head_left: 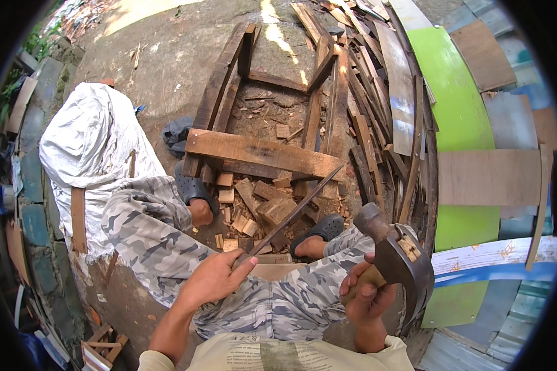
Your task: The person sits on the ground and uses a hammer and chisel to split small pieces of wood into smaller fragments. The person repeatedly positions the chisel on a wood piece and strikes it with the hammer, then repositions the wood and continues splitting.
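Seated view down onto two legs in camouflage trousers, two dark clogs: one (192, 188) at left, one (320, 230) at right. Left hand (213, 278), near centre, fingers wrapped together around the near end of one long thin metal rod (297, 210); rod slanting up and right, far tip resting against one broad plank (263, 154). Right hand (366, 297), near right, fingers clamped on the wooden handle of one claw hammer (396, 253); hammer head raised, just right of the rod, apart from it. Plank lying crosswise over one dark timber frame (272, 93) on the ground beyond the feet. Small wood offcuts (260, 201), too many to count, scattered between the clogs and under the plank. One silver-white sheet (90, 148) draped at far left. Stacked boards (377, 105) at right, beside one bright green panel (455, 105). One small wooden frame (102, 346) at near left.
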### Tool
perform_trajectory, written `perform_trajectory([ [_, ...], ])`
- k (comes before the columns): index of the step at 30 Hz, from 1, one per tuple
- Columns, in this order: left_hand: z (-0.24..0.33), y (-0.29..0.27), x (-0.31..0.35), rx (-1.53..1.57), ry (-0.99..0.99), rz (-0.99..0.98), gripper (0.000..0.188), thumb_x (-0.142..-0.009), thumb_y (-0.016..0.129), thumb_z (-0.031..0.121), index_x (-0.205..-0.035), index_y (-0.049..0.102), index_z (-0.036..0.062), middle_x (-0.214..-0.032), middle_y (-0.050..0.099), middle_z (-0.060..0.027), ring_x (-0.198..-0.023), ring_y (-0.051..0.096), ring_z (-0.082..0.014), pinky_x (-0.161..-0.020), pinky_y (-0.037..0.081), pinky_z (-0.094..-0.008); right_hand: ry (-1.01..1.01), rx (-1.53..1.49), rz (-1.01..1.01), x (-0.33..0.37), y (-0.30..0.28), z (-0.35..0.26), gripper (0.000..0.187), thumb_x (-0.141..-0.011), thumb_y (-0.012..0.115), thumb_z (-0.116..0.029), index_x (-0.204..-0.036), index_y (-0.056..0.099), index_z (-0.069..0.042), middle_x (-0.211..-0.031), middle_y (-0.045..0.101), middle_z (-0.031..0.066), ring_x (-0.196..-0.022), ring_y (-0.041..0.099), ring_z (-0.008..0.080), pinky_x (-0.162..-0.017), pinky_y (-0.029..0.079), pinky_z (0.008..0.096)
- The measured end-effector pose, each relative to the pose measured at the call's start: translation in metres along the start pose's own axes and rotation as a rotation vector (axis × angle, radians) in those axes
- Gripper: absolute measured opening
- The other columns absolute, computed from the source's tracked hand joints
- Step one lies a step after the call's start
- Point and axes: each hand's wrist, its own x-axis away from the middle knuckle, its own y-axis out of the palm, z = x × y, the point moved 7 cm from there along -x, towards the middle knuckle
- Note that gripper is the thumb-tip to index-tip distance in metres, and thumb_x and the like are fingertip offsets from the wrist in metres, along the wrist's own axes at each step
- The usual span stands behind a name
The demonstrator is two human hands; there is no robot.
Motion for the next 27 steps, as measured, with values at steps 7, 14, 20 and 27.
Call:
perform_trajectory([
  [7, 0.001, -0.006, -0.004, 0.028, 0.022, 0.073, 0.049, -0.102, 0.055, 0.043, -0.089, 0.063, -0.0035, -0.064, 0.057, -0.0226, -0.06, 0.056, -0.0379, -0.06, 0.044, -0.0463, 0.162, 0.429, -0.261, -0.011, 0.017, 0.046, 0.031, -0.1, 0.059, -0.021, -0.119, 0.059, 0.004, -0.091, 0.066, 0.0119, -0.069, 0.065, 0.022, -0.057, 0.049, 0.0314],
  [14, 0.003, -0.009, -0.005, 0.05, 0.024, 0.005, 0.051, -0.103, 0.053, 0.044, -0.086, 0.061, -0.004, -0.062, 0.055, -0.017, -0.058, 0.052, -0.0292, -0.059, 0.043, -0.0429, 0.002, -0.15, 0.074, -0.004, -0.002, -0.005, 0.059, -0.101, 0.059, -0.043, -0.132, 0.042, 0.004, -0.081, 0.053, 0.0078, -0.06, 0.052, 0.011, -0.05, 0.047, 0.0249],
  [20, 0.006, 0.004, -0.007, 0.066, 0.045, -0.03, 0.049, -0.105, 0.05, 0.042, -0.083, 0.059, -0.0017, -0.059, 0.05, -0.0079, -0.057, 0.047, -0.0189, -0.056, 0.041, -0.0382, 0.21, 0.57, -0.306, -0.004, 0.024, 0.061, 0.035, -0.098, 0.064, -0.027, -0.11, 0.062, 0.006, -0.086, 0.068, 0.0195, -0.07, 0.069, 0.0316, -0.056, 0.051, 0.0382],
  [27, 0.011, 0.0, -0.006, 0.053, 0.034, -0.064, 0.056, -0.103, 0.049, 0.047, -0.093, 0.065, -0.0055, -0.067, 0.06, -0.0244, -0.065, 0.06, -0.041, -0.065, 0.048, -0.046, 0.042, -0.1, 0.085, -0.007, -0.004, -0.01, 0.05, -0.104, 0.056, -0.036, -0.128, 0.045, 0.006, -0.077, 0.053, 0.0027, -0.055, 0.049, 0.0098, -0.049, 0.042, 0.0236],
])
